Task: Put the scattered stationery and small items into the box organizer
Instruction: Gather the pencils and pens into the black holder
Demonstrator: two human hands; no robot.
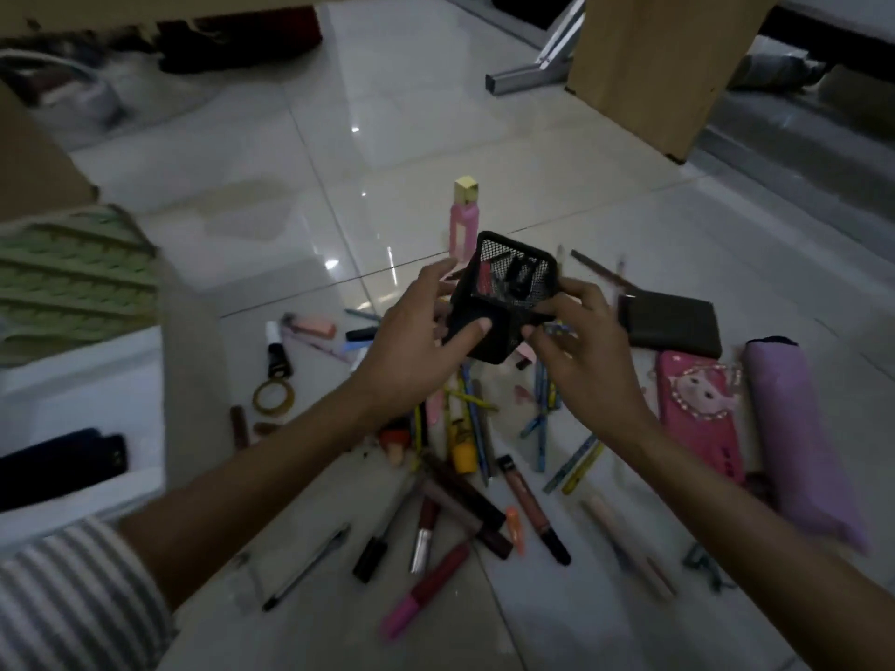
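Observation:
A black mesh box organizer is lifted above the tiled floor and tilted, with small red and black items inside. My left hand grips its left side, thumb across the front face. My right hand holds its right lower edge with curled fingers. Under my hands lies a scatter of pens and pencils, lip-gloss tubes, a pink marker, a black pen and a tape roll.
A pink bottle stands behind the organizer. To the right lie a black wallet, a pink pencil case and a purple pouch. A wooden furniture leg stands far right; a green patterned cloth sits at left.

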